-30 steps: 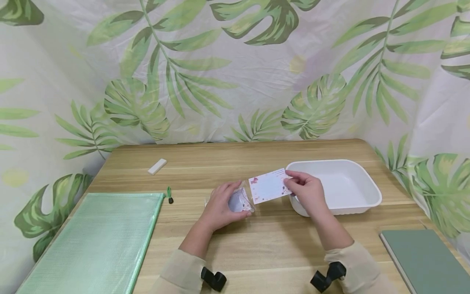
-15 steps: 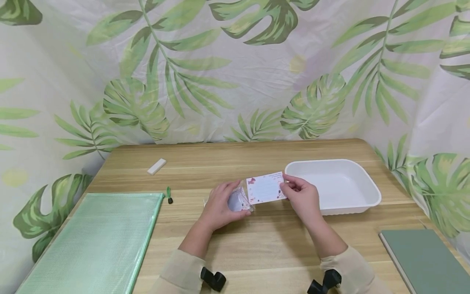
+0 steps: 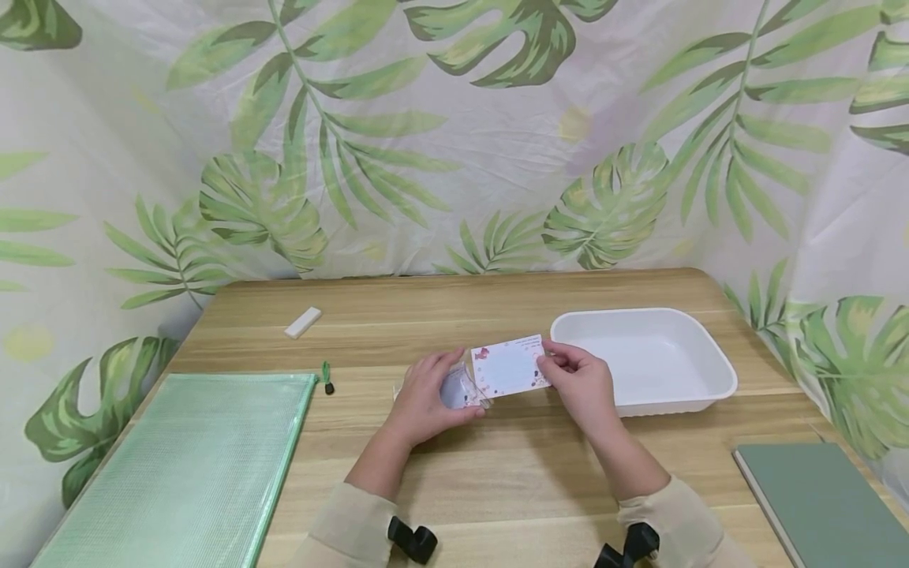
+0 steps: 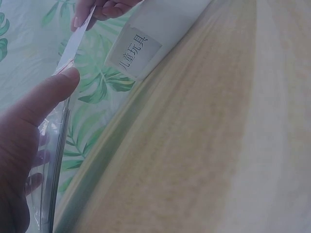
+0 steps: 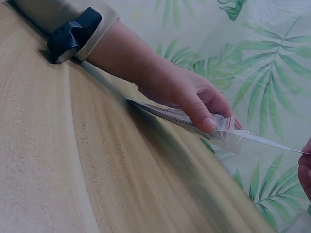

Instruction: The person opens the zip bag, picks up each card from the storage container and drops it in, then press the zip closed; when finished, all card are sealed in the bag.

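Observation:
My left hand grips a clear plastic zip bag, thumb on the near side and fingers behind. Several cards show inside it as a thin stack in the left wrist view. Between thumb and fingers, my right hand pinches the right end of a white card with a small pink-and-red printed border. The card's left edge overlaps the bag's mouth. From the right wrist side, the card reaches edge-on to the bag's open end, beside a red seal line.
A white plastic tub stands just beyond the right hand; its side carries a printed label. At left lies a green mesh zip pouch, with a white block further back. A green notebook lies front right.
The right hand has moved left, bringing the card from beside the bag to overlapping its mouth. The left hand and bag have stayed nearly still.

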Demonstrator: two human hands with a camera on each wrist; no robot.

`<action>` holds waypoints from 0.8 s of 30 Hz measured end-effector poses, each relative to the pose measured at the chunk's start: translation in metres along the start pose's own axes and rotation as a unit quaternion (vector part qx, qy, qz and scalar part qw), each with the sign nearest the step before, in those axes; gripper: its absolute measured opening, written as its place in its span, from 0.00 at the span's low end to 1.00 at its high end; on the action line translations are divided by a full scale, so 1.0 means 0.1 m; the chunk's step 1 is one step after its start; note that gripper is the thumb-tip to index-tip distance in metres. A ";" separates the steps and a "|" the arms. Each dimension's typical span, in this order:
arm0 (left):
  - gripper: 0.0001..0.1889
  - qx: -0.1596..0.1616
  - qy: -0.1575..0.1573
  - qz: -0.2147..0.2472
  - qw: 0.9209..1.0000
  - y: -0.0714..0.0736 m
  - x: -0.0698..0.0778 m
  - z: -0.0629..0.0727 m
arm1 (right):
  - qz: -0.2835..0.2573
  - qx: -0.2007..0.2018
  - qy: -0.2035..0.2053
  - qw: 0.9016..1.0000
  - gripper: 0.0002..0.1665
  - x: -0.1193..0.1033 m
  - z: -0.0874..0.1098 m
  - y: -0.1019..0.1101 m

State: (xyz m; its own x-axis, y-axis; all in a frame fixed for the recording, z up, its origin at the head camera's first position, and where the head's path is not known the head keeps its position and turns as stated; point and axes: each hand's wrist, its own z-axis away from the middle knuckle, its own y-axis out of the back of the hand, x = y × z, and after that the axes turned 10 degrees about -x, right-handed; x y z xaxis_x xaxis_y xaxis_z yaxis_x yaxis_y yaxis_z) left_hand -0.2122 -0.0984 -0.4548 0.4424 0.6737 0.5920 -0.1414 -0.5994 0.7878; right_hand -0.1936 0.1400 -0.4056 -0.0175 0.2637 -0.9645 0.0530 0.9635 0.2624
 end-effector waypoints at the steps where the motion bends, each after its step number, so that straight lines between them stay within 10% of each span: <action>1: 0.49 0.000 0.000 0.000 1.000 0.00 0.00 0.00 | 0.003 -0.004 -0.002 1.000 0.17 0.01 0.00 -0.01; 24: 0.48 0.005 -0.036 -0.002 0.999 0.01 0.00 0.00 | 0.026 -0.126 -0.003 0.992 0.18 0.02 -0.14 -0.41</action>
State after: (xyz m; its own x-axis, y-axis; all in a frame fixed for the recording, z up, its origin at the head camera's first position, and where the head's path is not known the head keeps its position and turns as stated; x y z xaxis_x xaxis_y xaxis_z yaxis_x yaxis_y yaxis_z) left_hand -0.2119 -0.0985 -0.4542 0.5054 0.6431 0.5753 -0.1316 -0.6015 0.7880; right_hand -0.2096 0.1017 -0.4177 -0.0144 0.3131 -0.9496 -0.1973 0.9302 0.3096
